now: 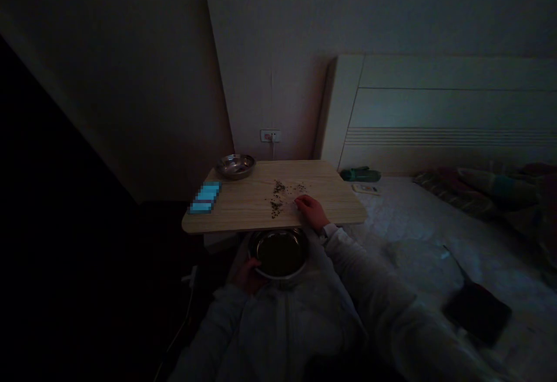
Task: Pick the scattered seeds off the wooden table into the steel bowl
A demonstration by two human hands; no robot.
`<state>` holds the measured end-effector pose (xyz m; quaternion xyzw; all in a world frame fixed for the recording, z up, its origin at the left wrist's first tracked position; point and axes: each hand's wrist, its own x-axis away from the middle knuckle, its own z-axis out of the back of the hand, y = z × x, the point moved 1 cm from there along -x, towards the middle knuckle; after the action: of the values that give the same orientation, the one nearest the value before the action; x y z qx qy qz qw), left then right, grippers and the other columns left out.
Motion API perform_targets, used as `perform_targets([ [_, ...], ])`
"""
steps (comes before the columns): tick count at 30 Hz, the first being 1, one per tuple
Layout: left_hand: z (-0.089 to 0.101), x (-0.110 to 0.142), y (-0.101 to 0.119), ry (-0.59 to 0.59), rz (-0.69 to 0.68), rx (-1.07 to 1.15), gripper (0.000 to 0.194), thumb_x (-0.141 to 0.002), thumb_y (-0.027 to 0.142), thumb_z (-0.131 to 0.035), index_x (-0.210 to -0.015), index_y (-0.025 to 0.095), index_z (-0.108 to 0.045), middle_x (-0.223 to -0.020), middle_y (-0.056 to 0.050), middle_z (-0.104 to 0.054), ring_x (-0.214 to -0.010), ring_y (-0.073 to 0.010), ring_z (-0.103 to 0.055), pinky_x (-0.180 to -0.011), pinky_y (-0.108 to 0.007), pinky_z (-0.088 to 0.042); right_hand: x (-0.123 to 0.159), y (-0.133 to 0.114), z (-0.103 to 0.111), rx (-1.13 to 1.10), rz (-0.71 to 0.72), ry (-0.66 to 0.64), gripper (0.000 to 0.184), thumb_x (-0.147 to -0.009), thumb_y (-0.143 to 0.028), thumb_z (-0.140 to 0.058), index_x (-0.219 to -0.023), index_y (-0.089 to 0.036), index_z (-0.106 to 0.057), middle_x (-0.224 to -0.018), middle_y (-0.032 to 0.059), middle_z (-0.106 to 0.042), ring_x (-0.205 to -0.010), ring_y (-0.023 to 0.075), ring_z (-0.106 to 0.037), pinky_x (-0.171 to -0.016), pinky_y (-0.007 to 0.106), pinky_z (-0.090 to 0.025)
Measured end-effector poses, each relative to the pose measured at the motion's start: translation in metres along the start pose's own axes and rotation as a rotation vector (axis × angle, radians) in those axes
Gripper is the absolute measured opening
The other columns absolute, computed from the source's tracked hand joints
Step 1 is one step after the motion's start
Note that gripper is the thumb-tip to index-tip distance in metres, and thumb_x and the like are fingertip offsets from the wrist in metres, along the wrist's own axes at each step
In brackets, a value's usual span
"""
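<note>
Bowl (278, 277) in left hand (249, 277); bits (275, 208) beside right (313, 212)

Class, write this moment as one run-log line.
left hand: holds bowl at lap | right hand: over small dark pieces on table | metal dish: far-left corner

Scattered bits (277, 197) lie on the table (243, 205), right of the bowl (236, 166).

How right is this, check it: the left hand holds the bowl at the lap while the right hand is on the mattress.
Wrong place for the right hand: the head view shows it over the small table, beside the dark bits. The left hand does hold the bowl.
</note>
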<state>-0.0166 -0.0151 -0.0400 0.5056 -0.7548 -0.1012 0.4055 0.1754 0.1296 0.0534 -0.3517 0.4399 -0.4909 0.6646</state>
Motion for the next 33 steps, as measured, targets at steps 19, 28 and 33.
perform_targets([
  [19,-0.021,0.015,0.008,0.138,0.027,-0.013,0.024,-0.063,0.006,-0.051,-0.082,0.016,-0.061,-0.075,-0.007,-0.071,-0.102,-0.0272,-0.059,-0.087,-0.04,-0.047,-0.002,-0.008,-0.024,0.073,0.046,-0.041,0.019,-0.079,-0.031,-0.049,-0.082,-0.018,-0.063,-0.079,0.0016,-0.064,-0.076,0.014,-0.055,-0.073,0.026,-0.041],
  [28,-0.013,0.013,0.007,0.129,0.017,-0.032,0.037,-0.061,0.008,-0.056,-0.097,0.015,-0.06,-0.083,-0.008,-0.071,-0.104,-0.0292,-0.057,-0.083,-0.039,-0.05,0.003,-0.018,-0.022,0.223,0.011,-0.031,0.018,-0.081,-0.028,-0.048,-0.083,-0.02,-0.064,-0.079,0.0019,-0.064,-0.076,0.0149,-0.055,-0.071,0.025,-0.04],
  [33,-0.016,0.012,0.009,0.183,0.0,0.033,0.045,-0.061,0.003,-0.054,-0.104,0.015,-0.059,-0.081,-0.007,-0.072,-0.1,-0.0282,-0.06,-0.082,-0.039,-0.05,0.004,-0.018,-0.019,0.229,-0.012,0.013,0.021,-0.084,-0.025,-0.044,-0.086,-0.019,-0.064,-0.085,0.002,-0.066,-0.081,0.0149,-0.056,-0.072,0.025,-0.04],
])
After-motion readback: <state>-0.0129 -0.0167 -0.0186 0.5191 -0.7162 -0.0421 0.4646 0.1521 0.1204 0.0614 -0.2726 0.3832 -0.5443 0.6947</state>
